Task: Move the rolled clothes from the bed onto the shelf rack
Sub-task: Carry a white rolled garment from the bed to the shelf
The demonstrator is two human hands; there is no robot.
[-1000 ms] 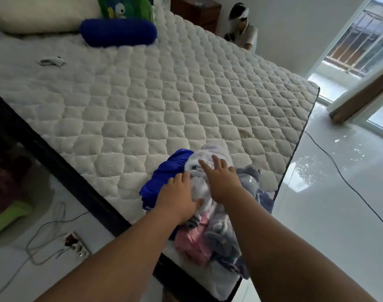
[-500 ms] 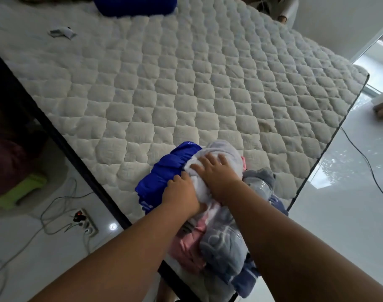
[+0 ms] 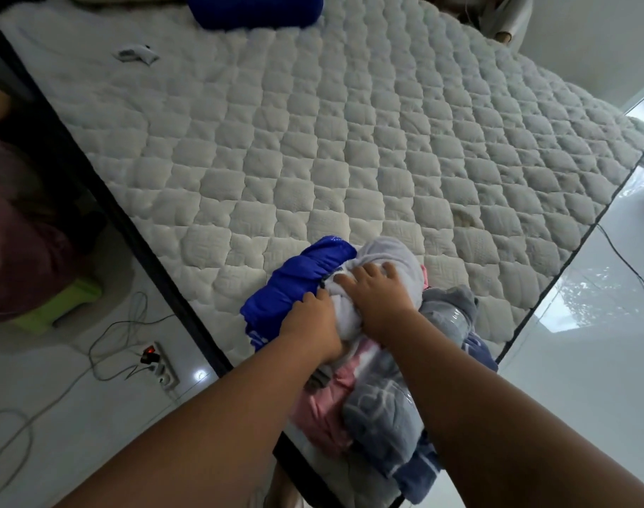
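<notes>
Both of my hands sit on the pile of rolled clothes (image 3: 368,361) at the bed's (image 3: 313,159) near corner, close to two edges, with a wide stretch of bare mattress beyond. My right hand (image 3: 377,295) lies flat, fingers spread, on the white roll (image 3: 390,258). My left hand (image 3: 313,324) curls against that roll's side, just beside the blue roll (image 3: 295,284) — how firmly it grips I cannot tell.
</notes>
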